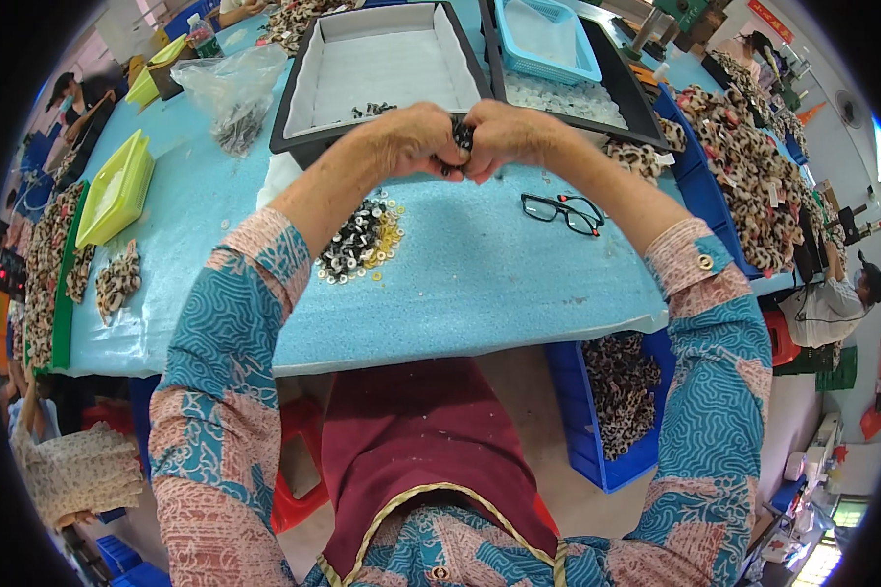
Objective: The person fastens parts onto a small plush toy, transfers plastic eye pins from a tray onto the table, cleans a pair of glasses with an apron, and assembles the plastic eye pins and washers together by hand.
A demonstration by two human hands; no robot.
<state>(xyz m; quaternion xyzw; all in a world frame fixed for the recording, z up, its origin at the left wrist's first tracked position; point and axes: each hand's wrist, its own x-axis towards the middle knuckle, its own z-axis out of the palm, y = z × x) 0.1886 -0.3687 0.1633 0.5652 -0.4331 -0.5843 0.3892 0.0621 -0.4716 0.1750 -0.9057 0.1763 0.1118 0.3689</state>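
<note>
My left hand (413,139) and my right hand (511,137) meet knuckle to knuckle at the near edge of the black tray. Both are closed, and a cluster of small shiny black pieces (462,135) shows between them; the fingers hide how many there are. The tray is lined with a white sheet (392,59), on which a few more black pieces (372,110) lie beside my left hand. Nearer me, below my left forearm, a heap of small black pieces and white and yellow rings (354,240) spreads over the blue table cover.
Folded black glasses (563,212) lie right of the heap. A blue basket (548,44) rests on a second black tray at the right. Leopard-print plush pieces fill a blue bin (710,186). A clear bag (233,98) and a yellow-green basket (115,191) stand left.
</note>
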